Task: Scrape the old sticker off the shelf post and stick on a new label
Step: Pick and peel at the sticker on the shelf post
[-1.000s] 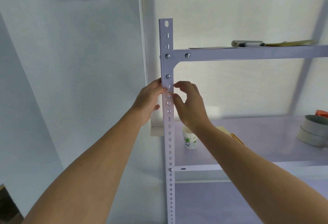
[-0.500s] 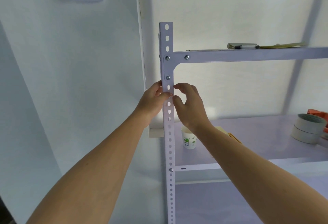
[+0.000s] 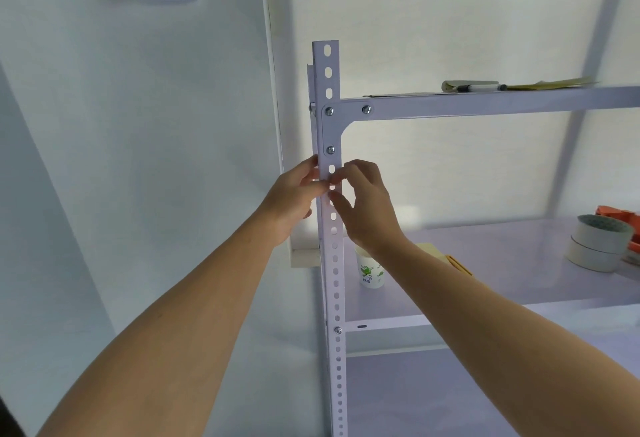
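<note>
Fingertip work at centre frame, on the white perforated steel shelf post (image 3: 335,263). Left hand (image 3: 294,197) wrapped round its left edge, thumb pressed on the front. Right hand (image 3: 369,209) curled, forefinger and thumb set on the same face; whether pinching anything, cannot tell. Sticker hidden beneath them. Probably thin, light and tear-prone: best lifted at a corner. Post rigid, bolted.

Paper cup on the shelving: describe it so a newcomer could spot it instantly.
Find the white metal shelf post with its column of holes, then the middle shelf board to its right. Close beside the post, just below the right hand, stands a small paper cup. It is white with green print, unlike the plain stacked tape rolls at the board's far right.
</note>
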